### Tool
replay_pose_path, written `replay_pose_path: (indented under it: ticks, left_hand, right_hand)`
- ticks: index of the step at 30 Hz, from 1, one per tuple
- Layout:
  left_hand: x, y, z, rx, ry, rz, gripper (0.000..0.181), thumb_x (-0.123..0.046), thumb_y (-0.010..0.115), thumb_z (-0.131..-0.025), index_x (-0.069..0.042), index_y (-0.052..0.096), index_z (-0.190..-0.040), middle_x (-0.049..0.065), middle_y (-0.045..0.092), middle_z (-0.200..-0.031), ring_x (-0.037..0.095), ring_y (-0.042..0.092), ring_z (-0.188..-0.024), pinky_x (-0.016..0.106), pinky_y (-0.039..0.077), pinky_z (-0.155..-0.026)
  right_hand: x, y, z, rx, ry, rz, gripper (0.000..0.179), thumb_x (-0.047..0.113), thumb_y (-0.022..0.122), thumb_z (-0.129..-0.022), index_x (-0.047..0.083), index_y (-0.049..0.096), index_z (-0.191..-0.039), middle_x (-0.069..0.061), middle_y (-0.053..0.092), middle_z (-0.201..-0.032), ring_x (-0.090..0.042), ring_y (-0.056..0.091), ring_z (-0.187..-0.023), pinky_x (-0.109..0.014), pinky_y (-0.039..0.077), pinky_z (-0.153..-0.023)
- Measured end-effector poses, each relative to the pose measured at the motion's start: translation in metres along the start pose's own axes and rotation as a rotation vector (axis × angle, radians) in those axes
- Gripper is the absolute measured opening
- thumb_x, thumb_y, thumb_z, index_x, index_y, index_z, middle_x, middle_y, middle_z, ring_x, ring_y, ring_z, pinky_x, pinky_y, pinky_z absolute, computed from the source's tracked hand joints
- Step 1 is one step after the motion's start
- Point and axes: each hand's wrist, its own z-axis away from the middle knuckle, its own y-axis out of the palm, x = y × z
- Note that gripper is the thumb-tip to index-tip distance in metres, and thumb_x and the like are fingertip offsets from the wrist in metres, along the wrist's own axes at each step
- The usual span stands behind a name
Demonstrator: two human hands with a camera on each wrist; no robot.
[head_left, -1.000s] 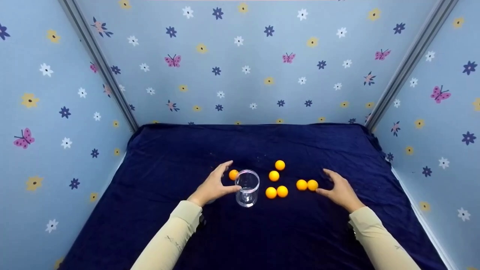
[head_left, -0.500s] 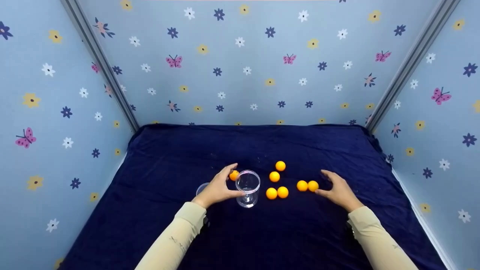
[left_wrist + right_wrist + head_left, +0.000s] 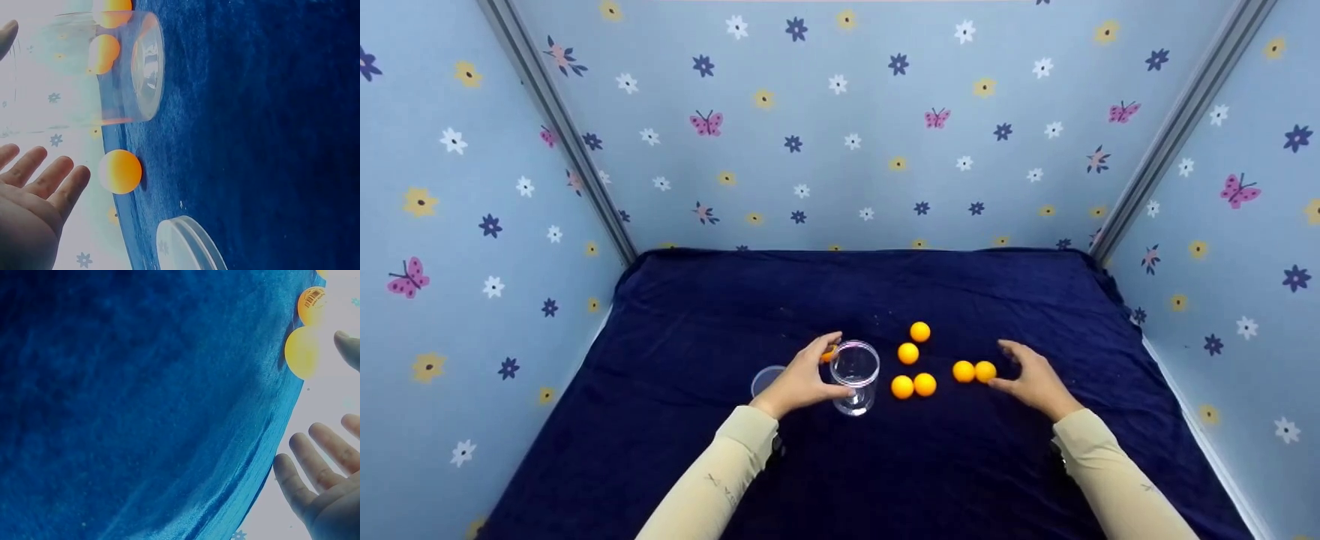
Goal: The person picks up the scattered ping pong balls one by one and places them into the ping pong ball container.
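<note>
A clear plastic jar (image 3: 856, 366) stands upright without its lid on the dark blue cloth. My left hand (image 3: 802, 381) is at its left side, thumb and fingers spread apart around that side. In the left wrist view, the fingers (image 3: 68, 191) are loosely extended, with a gap between them and the jar. An orange ping-pong ball (image 3: 120, 171) lies beyond this hand, partly hidden by the fingers in the head view. On the right, my right hand (image 3: 1033, 381) holds nothing, its thumb close beside the nearer of two touching ping-pong balls (image 3: 985, 371).
A round clear lid (image 3: 765, 380) lies left of the jar, partly behind my left wrist. Several more orange balls (image 3: 908, 353) are scattered between the jar and my right hand. Flower-patterned walls (image 3: 840, 142) enclose the cloth-covered table (image 3: 945, 480) at the back and sides.
My left hand has moved right and slightly nearer, further alongside the jar, uncovering the lid behind the wrist. My right hand has shifted slightly left. The jar and balls stay in place.
</note>
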Motion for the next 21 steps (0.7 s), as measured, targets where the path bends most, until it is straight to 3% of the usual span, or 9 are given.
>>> replay_pose_path:
  ticks: [12, 21]
  left_hand:
    - [-0.002, 0.008, -0.004, 0.015, 0.017, -0.009, 0.103, -0.024, 0.101, -0.074, 0.007, 0.047, -0.156, 0.028, 0.063, -0.148, 0.047, 0.065, -0.131, 0.056, 0.053, -0.115]
    - [-0.006, 0.011, -0.004, 0.017, 0.016, 0.010, 0.095, -0.022, 0.101, -0.074, 0.003, 0.051, -0.152, 0.030, 0.064, -0.147, 0.048, 0.064, -0.133, 0.059, 0.050, -0.117]
  right_hand:
    - [0.001, 0.005, -0.002, 0.015, -0.003, 0.005, 0.074, 0.015, 0.091, -0.088, -0.010, 0.056, -0.149, -0.036, 0.065, -0.140, -0.054, 0.066, -0.125, -0.067, 0.054, -0.107]
    - [0.001, 0.008, -0.002, 0.005, -0.016, 0.003, 0.069, 0.012, 0.091, -0.087, -0.010, 0.059, -0.145, -0.034, 0.068, -0.135, -0.052, 0.068, -0.122, -0.066, 0.054, -0.106]
